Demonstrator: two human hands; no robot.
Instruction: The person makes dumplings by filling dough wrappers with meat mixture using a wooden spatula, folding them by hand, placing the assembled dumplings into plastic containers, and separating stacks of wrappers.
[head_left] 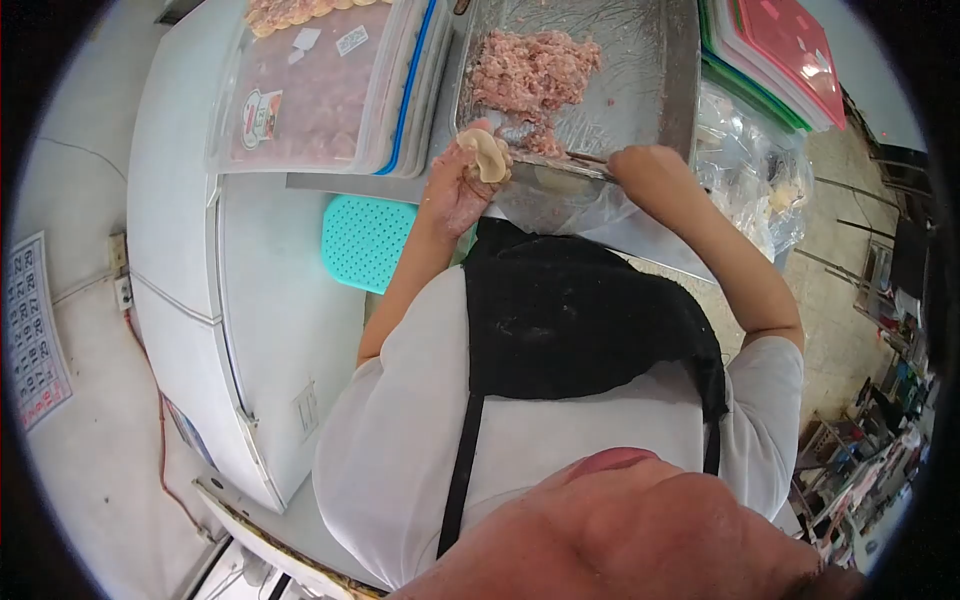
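My left hand [462,190], dusted pale on the palm and fingers, is closed round a thin, pale dumpling wrapper [487,158] with a ruffled edge. It is at the near left corner of a metal tray [640,100]. My right hand [650,178] grips a thin, dark stick-like tool [588,157] over the tray's near edge. The tool's far end reaches towards a small clump of minced meat; whether it carries any I cannot tell. A larger mound of pink minced meat [535,70] lies in the tray's left part, with smears across the metal.
Left of the tray are stacked clear plastic containers [310,95] with a blue edge. A turquoise perforated stool [368,240] stands below. To the right are clear plastic bags [745,165] and stacked coloured lids or boards [790,55]. A white fridge-like cabinet [270,300] is at left.
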